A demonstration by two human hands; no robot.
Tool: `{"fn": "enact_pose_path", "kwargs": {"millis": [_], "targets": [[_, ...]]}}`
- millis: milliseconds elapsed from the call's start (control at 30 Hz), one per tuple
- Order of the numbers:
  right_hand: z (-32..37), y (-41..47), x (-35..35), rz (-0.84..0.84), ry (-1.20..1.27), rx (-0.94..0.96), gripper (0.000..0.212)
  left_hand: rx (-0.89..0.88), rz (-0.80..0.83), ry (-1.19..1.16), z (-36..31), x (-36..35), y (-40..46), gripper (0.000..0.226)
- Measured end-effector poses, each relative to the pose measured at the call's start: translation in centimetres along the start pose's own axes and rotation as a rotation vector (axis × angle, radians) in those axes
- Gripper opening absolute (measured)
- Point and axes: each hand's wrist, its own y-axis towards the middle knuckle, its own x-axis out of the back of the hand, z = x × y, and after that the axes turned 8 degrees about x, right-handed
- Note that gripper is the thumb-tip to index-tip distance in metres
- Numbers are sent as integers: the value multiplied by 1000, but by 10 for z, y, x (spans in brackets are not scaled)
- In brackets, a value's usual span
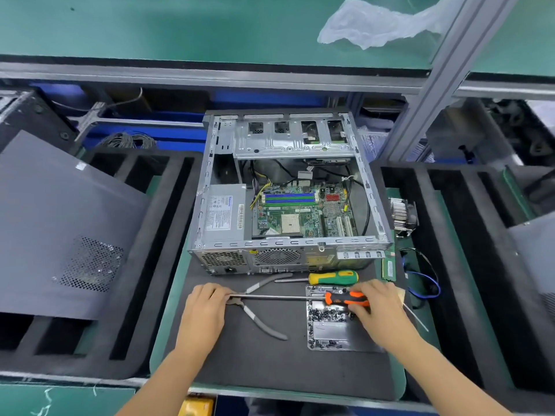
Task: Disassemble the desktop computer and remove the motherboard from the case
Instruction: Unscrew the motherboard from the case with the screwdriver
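The open computer case (374,202) lies on its side on a dark mat, with the green motherboard (300,213) and a grey power supply (225,213) still inside. In front of the case, my right hand (375,304) grips the orange-and-black handle of a long screwdriver (345,298) that lies level above the mat. My left hand (207,304) pinches the tip end of its thin shaft (270,297).
Grey pliers (261,318) lie under the shaft. A yellow-green screwdriver (333,277) lies by the case. A metal tray (330,331) holds several screws. A heatsink (402,216), a memory stick (389,270) and a blue cable (426,283) sit to the right. The side panel (60,223) leans on black foam at left.
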Motion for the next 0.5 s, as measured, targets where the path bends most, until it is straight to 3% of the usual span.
{"fn": "enact_pose_path", "kwargs": {"millis": [167, 400, 500], "targets": [[4, -4, -9, -144, -10, 13, 27, -43, -33, 9, 9, -6, 3, 54], [8, -9, -15, -251, -80, 54, 35, -22, 37, -36, 10, -1, 4, 40], [12, -9, -8, -356, -51, 148, 25, -147, -32, -147, -12, 8, 14, 40]]}}
